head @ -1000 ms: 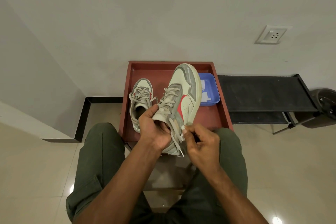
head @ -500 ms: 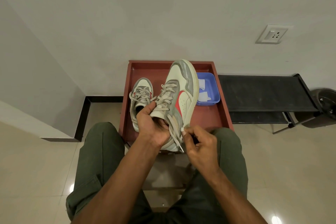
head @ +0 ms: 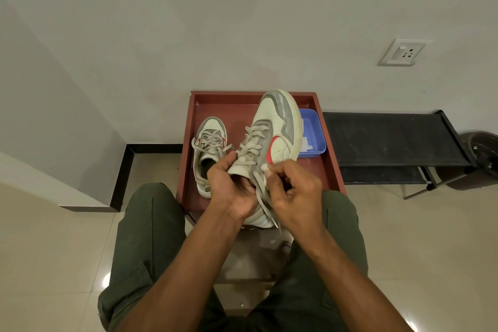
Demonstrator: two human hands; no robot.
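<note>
R hand (head: 293,191) pinches lace (head: 262,197) by top eyelets, fingers curled; L hand (head: 231,186) grips sneaker (head: 272,127) at collar, held over desk (head: 188,143) front edge, long axis toe up-away, heel twd lap, lace tail hanging btwn hands.

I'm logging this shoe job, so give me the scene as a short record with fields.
Left hand: grips the raised sneaker at its collar
Right hand: pinches a lace by the sneaker's side
Tray: holds second sneaker and blue tub
Right of tray: black bench
</note>
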